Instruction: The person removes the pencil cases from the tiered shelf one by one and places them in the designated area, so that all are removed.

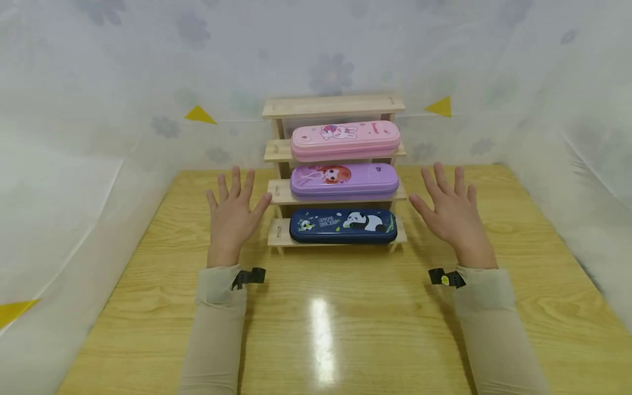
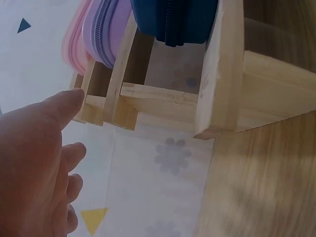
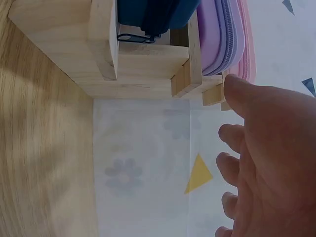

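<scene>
A stepped wooden rack stands between my two hands. On its lowest step lies a navy panda pencil case. Above that sits a purple pencil case with a red-haired girl on the lid, and higher up a pink rabbit pencil case. My left hand, fingers spread and holding nothing, is beside the rack's left side. To the right of the rack, my right hand is spread the same way and holds nothing. Zippers show on the case ends in both wrist views.
The rack's top step holds no case. Under everything is a wood-grain table. White flower-patterned sheeting encloses the back and sides, with yellow triangles on it. Each wrist wears a black strap.
</scene>
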`<state>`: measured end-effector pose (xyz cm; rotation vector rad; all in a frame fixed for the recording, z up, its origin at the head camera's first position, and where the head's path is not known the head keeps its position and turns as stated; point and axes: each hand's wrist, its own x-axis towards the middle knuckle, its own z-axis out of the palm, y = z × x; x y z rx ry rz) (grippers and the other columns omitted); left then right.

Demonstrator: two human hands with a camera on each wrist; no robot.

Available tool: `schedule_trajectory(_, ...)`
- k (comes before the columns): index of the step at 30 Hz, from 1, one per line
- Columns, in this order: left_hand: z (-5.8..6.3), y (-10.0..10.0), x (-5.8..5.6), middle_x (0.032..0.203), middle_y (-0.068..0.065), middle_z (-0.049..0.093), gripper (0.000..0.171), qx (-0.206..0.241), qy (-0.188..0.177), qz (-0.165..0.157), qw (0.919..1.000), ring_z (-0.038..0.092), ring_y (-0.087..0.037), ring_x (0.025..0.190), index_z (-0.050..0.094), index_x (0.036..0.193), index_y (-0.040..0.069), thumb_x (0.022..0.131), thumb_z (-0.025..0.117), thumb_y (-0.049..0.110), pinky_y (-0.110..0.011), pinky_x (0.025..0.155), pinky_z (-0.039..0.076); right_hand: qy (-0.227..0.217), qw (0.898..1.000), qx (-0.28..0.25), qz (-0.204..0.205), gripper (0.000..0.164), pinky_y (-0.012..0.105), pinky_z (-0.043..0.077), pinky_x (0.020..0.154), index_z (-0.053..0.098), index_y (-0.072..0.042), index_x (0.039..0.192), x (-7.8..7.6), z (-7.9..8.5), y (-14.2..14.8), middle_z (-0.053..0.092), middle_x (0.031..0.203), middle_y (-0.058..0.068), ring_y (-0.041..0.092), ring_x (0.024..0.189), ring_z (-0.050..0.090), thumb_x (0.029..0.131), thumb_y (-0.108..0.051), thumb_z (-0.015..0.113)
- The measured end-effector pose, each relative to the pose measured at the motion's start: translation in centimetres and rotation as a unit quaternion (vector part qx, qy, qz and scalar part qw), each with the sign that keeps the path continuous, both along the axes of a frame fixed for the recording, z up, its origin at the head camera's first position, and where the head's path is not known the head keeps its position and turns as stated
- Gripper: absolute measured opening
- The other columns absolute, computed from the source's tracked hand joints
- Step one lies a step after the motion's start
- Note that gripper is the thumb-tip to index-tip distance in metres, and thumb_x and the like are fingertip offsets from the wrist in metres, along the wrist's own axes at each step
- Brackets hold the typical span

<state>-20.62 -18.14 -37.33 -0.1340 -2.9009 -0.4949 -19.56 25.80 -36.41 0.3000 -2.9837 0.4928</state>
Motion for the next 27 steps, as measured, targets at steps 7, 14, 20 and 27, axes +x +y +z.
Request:
schedule_trajectory(7,-0.3,0.2,0.1,0.162,-0.006,-0.009,0.079,0.002,-0.003,-0.005,1.0,-0.021,-0.03,0.144,0.004,0.16,0.025,0.098,0.027,0.068,-0.061,0.112,-0.013,0.015,1.0,-0.008,0.01,0.074,0.066,-0.009,0.111,0.004,-0.017,0.16,0.4,0.3,-0.5,-0.007,0.163,0.015,0.034,0.143,-0.025,0.103,-0.057,0.029)
schedule_trajectory(14,-1.2,0.5,-0.2,0.163,-0.017,0.006,0.077,0.103,0.01,-0.02,0.9944,-0.006,-0.035,0.148,0.017,0.16,0.014,0.101,0.036,0.06,-0.06,0.116,-0.002,0.029,0.995,-0.091,0.03,0.073,0.066,0.004,0.113,0.015,-0.011,0.16,0.7,0.0,-0.8,0.008,0.162,0.023,0.039,0.147,-0.011,0.104,-0.051,0.04)
schedule_trajectory(20,-1.9,0.9,-0.7,0.163,-0.013,0.015,0.075,0.186,0.013,-0.015,0.9823,0.007,-0.034,0.149,0.025,0.158,0.011,0.101,0.038,0.058,-0.055,0.118,0.01,0.08,0.983,-0.154,0.059,0.065,0.063,0.016,0.113,0.03,-0.004,0.155,0.6,-0.2,-0.9,0.029,0.155,0.025,0.043,0.145,0.017,0.104,-0.04,0.048)
schedule_trajectory(27,-2.0,1.3,-1.6,0.16,-0.008,0.028,0.067,0.288,0.013,-0.037,0.9567,0.023,-0.03,0.146,0.029,0.156,0.014,0.103,0.039,0.053,-0.049,0.117,0.02,0.128,0.967,-0.211,0.068,0.061,0.063,0.027,0.108,0.038,-0.004,0.151,-0.6,1.2,-1.4,0.039,0.15,0.023,0.045,0.135,0.035,0.102,-0.039,0.052)
